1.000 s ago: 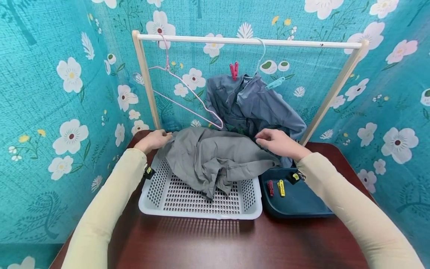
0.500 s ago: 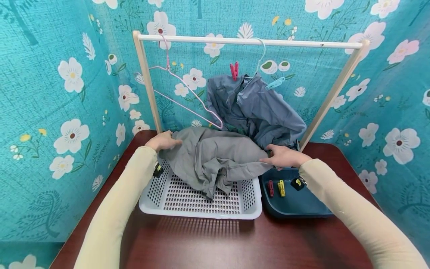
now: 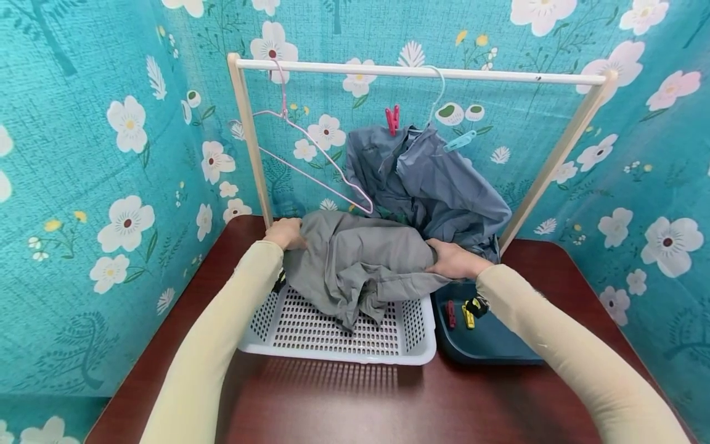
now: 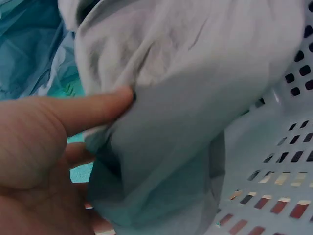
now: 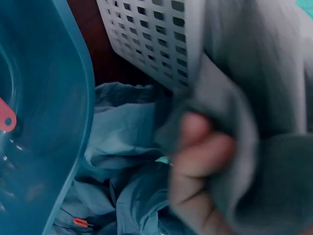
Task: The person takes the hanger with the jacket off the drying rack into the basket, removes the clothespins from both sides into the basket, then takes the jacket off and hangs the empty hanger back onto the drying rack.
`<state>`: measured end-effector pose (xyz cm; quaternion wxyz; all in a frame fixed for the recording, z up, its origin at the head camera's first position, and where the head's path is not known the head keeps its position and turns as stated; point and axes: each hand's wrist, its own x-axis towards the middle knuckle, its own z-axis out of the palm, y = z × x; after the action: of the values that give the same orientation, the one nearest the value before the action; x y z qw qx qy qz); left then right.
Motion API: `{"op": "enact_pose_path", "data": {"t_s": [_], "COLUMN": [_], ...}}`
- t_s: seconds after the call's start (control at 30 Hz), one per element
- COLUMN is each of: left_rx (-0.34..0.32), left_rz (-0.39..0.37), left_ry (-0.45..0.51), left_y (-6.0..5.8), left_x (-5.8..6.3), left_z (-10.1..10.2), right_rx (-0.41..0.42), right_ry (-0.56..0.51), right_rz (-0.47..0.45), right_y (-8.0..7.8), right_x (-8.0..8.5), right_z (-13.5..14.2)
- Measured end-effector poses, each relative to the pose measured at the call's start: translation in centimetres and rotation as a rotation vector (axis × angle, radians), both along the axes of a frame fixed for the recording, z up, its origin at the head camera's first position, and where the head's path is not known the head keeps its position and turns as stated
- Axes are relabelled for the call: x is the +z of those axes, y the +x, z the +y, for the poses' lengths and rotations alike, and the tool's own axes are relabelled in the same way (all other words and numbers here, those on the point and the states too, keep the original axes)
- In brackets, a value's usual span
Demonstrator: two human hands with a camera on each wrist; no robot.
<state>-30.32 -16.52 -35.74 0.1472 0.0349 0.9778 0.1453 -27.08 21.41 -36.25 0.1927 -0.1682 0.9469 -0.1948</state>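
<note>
Head cam's bright and evenly lit, with soft glare on the bench (image 3: 355, 422) and a streaky shadow in front of the white basket (image 3: 338, 357). Sleeves (image 3: 205, 357) look stretched toward the corners. Both wrist cams are way dimmer and bluish; the right one's got blurred fingers (image 5: 200, 159) and tiny glints inside the blue tray (image 5: 44, 98).

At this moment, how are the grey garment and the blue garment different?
The grey garment is bunched over the white basket; the blue garment hangs from a hanger. The left hand and right hand hold the grey garment; the blue garment bears a red clip and a light-blue clip. Both are wrinkled.
</note>
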Motion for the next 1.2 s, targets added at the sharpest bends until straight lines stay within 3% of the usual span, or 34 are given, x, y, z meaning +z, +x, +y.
{"op": "enact_pose_path", "data": {"t_s": [0.17, 0.4, 0.6, 0.73, 0.87, 0.97, 1.07, 1.2], "left_rx": [-0.035, -0.021, -0.011, -0.001, 0.030, 0.052, 0.034, -0.015], "left_rz": [0.099, 0.180, 0.300, 0.368, 0.422, 0.438, 0.422, 0.314], "left_ry": [-0.056, -0.017, 0.126, 0.253, 0.365, 0.423, 0.454, 0.494], "left_y": [-0.2, -0.5, -0.4, -0.2, 0.1, 0.5, 1.3, 2.8], "left_x": [-0.4, -0.6, -0.4, 0.5, 1.6, 2.5, 3.5, 4.5], "left_z": [0.3, 0.1, -0.5, -0.9, -1.1, -0.7, 0.1, 1.3], "right_rx": [0.018, 0.023, -0.026, -0.059, -0.112, -0.141, -0.137, -0.061], "right_ry": [-0.025, -0.038, -0.089, -0.163, -0.243, -0.302, -0.357, -0.371], "right_rz": [0.087, 0.117, 0.217, 0.331, 0.382, 0.402, 0.402, 0.356], "right_y": [0.1, 0.0, 0.0, 0.0, -0.1, 0.2, 0.8, 1.6], "right_x": [-0.1, -0.3, 0.5, 1.5, 2.4, 3.0, 3.5, 3.7], "right_z": [-0.1, -0.3, -0.4, -0.7, -1.4, -2.0, -2.8, -3.9]}}
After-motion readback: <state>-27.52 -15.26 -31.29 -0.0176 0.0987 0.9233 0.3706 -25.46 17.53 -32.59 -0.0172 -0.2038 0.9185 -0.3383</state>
